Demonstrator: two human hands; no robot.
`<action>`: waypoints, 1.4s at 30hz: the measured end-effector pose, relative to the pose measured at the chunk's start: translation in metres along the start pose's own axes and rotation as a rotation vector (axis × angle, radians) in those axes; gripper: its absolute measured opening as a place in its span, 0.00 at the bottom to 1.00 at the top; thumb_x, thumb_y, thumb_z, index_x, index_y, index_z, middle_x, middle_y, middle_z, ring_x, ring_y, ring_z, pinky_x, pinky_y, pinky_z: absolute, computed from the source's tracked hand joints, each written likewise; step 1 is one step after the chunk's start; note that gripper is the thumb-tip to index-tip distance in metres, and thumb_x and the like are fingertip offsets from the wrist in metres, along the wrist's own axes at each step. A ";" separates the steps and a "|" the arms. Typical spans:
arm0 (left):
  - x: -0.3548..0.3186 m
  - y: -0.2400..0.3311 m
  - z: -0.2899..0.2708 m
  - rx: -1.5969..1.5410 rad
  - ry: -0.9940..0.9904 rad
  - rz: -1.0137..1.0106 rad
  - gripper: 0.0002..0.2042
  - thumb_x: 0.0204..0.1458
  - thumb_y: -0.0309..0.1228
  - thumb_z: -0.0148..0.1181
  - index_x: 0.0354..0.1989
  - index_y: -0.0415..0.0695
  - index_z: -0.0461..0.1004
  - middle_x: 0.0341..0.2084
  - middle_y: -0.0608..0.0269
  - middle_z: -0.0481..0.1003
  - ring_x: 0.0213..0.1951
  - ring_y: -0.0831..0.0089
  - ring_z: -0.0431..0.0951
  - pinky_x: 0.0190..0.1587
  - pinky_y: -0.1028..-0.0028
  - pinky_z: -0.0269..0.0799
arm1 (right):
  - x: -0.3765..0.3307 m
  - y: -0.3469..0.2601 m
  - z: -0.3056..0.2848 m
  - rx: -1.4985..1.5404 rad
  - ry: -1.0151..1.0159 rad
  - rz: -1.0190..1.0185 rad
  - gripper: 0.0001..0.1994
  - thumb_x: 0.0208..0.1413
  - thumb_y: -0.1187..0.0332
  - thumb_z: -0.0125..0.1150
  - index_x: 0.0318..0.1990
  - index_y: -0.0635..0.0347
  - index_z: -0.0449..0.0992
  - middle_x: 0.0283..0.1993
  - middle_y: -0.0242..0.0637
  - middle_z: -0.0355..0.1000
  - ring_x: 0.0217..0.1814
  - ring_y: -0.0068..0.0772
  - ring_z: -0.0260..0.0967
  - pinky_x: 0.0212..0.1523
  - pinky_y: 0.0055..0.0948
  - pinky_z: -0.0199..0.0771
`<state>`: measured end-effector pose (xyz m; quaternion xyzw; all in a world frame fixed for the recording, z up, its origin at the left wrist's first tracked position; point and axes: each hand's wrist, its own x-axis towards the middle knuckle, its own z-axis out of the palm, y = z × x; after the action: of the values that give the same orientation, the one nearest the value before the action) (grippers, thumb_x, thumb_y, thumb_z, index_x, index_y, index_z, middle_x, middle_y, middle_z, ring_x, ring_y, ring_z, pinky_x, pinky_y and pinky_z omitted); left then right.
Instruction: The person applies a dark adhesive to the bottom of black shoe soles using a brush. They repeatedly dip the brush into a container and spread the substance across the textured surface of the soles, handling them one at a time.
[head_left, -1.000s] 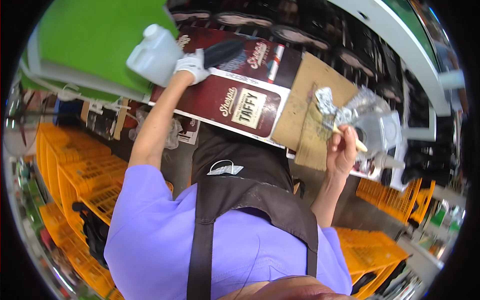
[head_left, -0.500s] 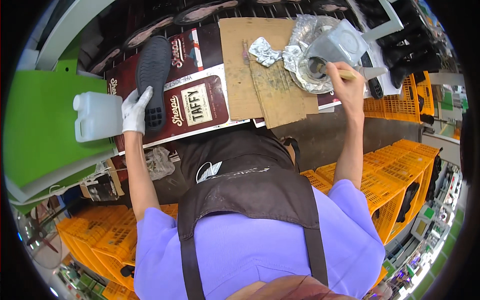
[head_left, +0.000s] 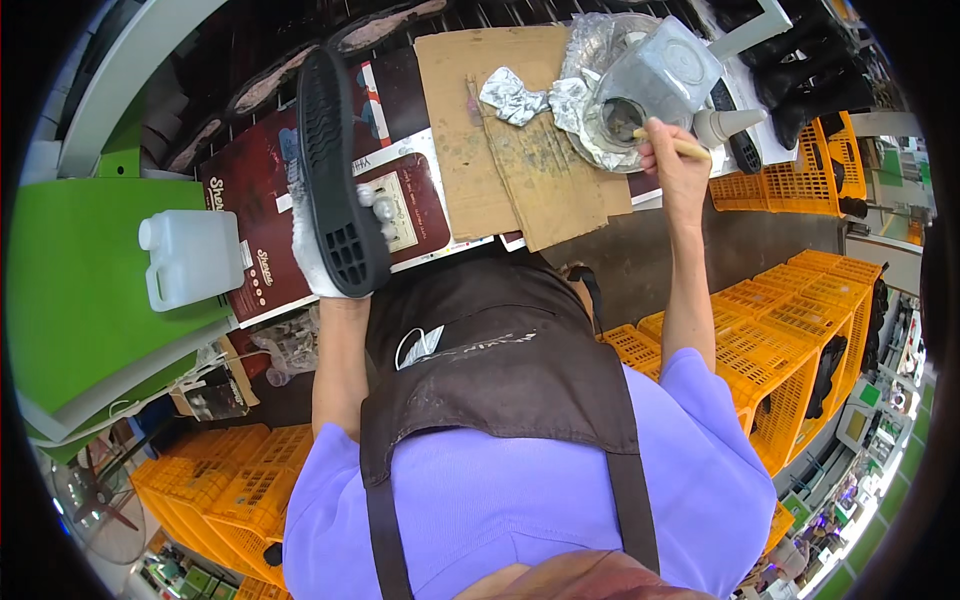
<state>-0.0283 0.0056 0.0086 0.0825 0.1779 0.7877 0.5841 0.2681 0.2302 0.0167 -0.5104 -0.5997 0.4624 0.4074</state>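
left hand (head_left: 335, 255): gloved, now gripping black shoe sole (head_left: 335, 170), lifted off jug (head_left: 192, 258) | right hand (head_left: 672, 160): closed on brush (head_left: 668, 143), dipping foil-lined glue bowl (head_left: 610, 110)

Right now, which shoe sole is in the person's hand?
The black sole gripped by the gloved left hand, tread facing up. The other soles lie in a row along the table's far edge, untouched.

- Black shoe sole (head_left: 335, 170): tread side up, long, held above the dark red box.
- Wooden-handled brush (head_left: 672, 145): tip dipped in the foil-lined bowl (head_left: 600, 60).
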 end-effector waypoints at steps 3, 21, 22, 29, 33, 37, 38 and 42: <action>0.006 -0.007 0.014 -0.070 -0.030 -0.081 0.29 0.58 0.51 0.34 0.55 0.38 0.61 0.40 0.44 0.69 0.34 0.56 0.71 0.32 0.64 0.73 | -0.013 0.005 0.000 -0.014 0.024 0.022 0.11 0.51 0.63 0.62 0.31 0.64 0.76 0.20 0.31 0.71 0.18 0.15 0.65 0.20 0.14 0.65; 0.015 -0.036 0.015 0.340 -0.086 -0.065 0.29 0.48 0.36 0.60 0.58 0.45 0.57 0.49 0.56 0.69 0.51 0.66 0.70 0.53 0.64 0.66 | 0.001 -0.030 -0.043 -0.297 -0.558 -0.191 0.09 0.50 0.74 0.58 0.39 0.64 0.76 0.27 0.30 0.67 0.29 0.21 0.62 0.32 0.19 0.60; 0.018 -0.039 0.013 0.406 -0.105 0.010 0.28 0.48 0.32 0.61 0.57 0.45 0.57 0.49 0.57 0.69 0.51 0.67 0.69 0.53 0.65 0.67 | 0.000 -0.025 -0.046 -0.208 -0.515 -0.079 0.09 0.51 0.73 0.58 0.40 0.65 0.76 0.27 0.31 0.68 0.29 0.21 0.63 0.31 0.18 0.62; 0.028 -0.047 0.021 0.682 -0.018 0.279 0.35 0.37 0.20 0.68 0.55 0.45 0.56 0.47 0.62 0.67 0.48 0.73 0.70 0.50 0.74 0.70 | -0.002 0.018 -0.030 0.553 -0.121 0.109 0.09 0.55 0.69 0.55 0.38 0.66 0.72 0.26 0.35 0.72 0.21 0.18 0.67 0.24 0.14 0.70; 0.031 -0.050 0.029 0.896 -0.062 0.384 0.35 0.40 0.25 0.68 0.56 0.45 0.53 0.49 0.62 0.64 0.54 0.71 0.63 0.57 0.70 0.61 | -0.033 -0.003 0.006 0.777 -0.212 0.040 0.12 0.58 0.66 0.50 0.40 0.69 0.70 0.26 0.39 0.72 0.27 0.23 0.70 0.25 0.17 0.72; 0.032 -0.061 0.028 1.036 -0.078 0.490 0.34 0.43 0.31 0.66 0.58 0.45 0.53 0.53 0.60 0.59 0.59 0.68 0.56 0.62 0.67 0.49 | -0.072 -0.043 0.056 0.714 -0.371 -0.167 0.10 0.58 0.69 0.50 0.39 0.69 0.70 0.27 0.42 0.72 0.24 0.26 0.70 0.25 0.20 0.72; 0.033 -0.065 0.028 0.996 -0.090 0.508 0.34 0.44 0.33 0.65 0.59 0.45 0.53 0.54 0.60 0.58 0.59 0.67 0.54 0.63 0.67 0.46 | -0.080 -0.051 0.067 0.669 -0.377 -0.208 0.10 0.57 0.70 0.50 0.39 0.69 0.70 0.26 0.43 0.72 0.23 0.26 0.69 0.26 0.20 0.71; 0.029 -0.067 0.029 0.963 -0.044 0.443 0.38 0.41 0.33 0.68 0.60 0.45 0.51 0.53 0.59 0.59 0.58 0.70 0.56 0.61 0.69 0.49 | -0.100 -0.074 0.099 0.534 -0.442 -0.120 0.07 0.56 0.74 0.52 0.38 0.70 0.72 0.27 0.42 0.73 0.24 0.24 0.70 0.28 0.20 0.72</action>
<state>0.0326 0.0559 0.0079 0.3936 0.4855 0.7193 0.3033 0.1705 0.1140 0.0628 -0.2370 -0.5603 0.6775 0.4134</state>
